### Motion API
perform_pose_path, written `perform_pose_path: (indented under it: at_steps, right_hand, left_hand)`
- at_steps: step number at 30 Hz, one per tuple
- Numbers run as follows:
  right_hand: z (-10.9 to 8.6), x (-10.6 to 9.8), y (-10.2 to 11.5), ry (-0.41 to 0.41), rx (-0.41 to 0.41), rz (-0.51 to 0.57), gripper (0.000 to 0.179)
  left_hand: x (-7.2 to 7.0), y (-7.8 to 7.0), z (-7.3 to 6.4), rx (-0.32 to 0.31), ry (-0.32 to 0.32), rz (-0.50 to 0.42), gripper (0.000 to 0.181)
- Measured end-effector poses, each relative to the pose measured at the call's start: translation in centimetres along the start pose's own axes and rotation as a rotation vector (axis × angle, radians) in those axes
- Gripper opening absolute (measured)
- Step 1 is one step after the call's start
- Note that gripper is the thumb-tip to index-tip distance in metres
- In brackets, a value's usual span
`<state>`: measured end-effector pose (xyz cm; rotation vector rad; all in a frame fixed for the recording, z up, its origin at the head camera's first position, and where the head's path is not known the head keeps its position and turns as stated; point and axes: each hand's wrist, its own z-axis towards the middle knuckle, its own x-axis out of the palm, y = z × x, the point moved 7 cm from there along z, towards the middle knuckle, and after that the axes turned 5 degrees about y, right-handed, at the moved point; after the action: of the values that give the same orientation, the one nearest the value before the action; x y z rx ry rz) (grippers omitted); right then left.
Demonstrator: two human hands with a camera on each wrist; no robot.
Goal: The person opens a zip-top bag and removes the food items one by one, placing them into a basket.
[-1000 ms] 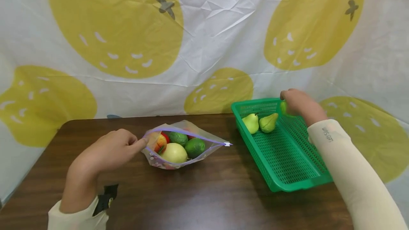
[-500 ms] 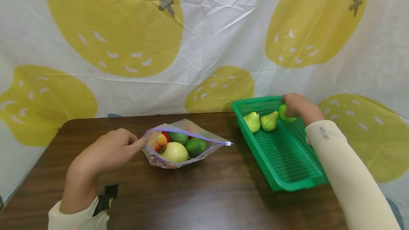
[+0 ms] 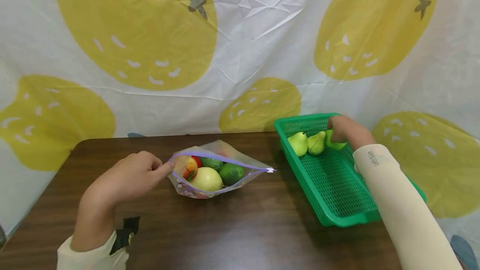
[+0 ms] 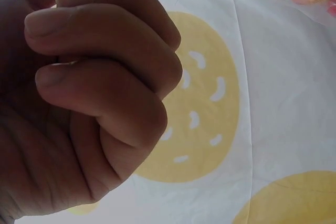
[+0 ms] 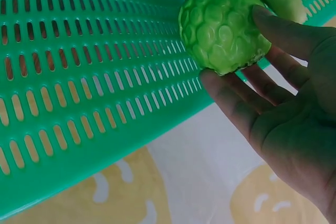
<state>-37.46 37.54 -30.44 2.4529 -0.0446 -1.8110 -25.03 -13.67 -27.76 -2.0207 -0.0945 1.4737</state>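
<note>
My left hand (image 3: 131, 176) pinches the left edge of a clear zip bag (image 3: 245, 163) with a purple seal and white slider. In its gaping mouth lie a pale yellow round fruit (image 3: 207, 179), dark green fruits (image 3: 231, 173) and a red-orange fruit (image 3: 190, 168). Curled fingers (image 4: 113, 61) fill the left wrist view. At the far end of the green basket (image 3: 318, 195), my right hand (image 3: 348, 130) holds a knobbly green custard apple (image 5: 226, 27) between thumb and fingertips. Beside it in the basket are a smooth pear (image 3: 298, 143) and a wrinkled pear-shaped fruit (image 3: 316, 143).
The basket stands at the right of the dark wooden table (image 3: 232, 232), its near part bare mesh. Behind the table hangs a white cloth (image 3: 258, 45) printed with yellow fruit. The bag's slider end points toward the basket.
My right hand has lowered the custard apple slightly within the basket, close to the wrinkled fruit. My left hand keeps its pinch on the bag edge.
</note>
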Motion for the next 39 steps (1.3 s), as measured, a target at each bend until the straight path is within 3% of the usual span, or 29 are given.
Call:
perform_pose_path:
  at_steps: [17,27,35,39]
  right_hand:
    - [0.1,0.4,-0.2,-0.005,0.022,-0.046,0.056]
    - [-0.2,0.6,-0.5,0.02,0.046,-0.012,0.058]
    - [-0.6,-0.3,-0.6,0.002,0.036,0.009,0.059]
    - [-0.8,-2.2,-0.1,-0.054,-0.002,0.007,0.054]
  left_hand:
    - [0.0,-0.6,0.2,0.021,-0.022,0.006,0.052]
    - [0.0,-0.6,0.3,0.016,-0.012,0.011,0.054]
    - [-0.1,-0.7,0.1,0.017,-0.016,0.013,0.053]
    - [-0.1,-0.8,0.1,0.02,-0.019,0.015,0.052]
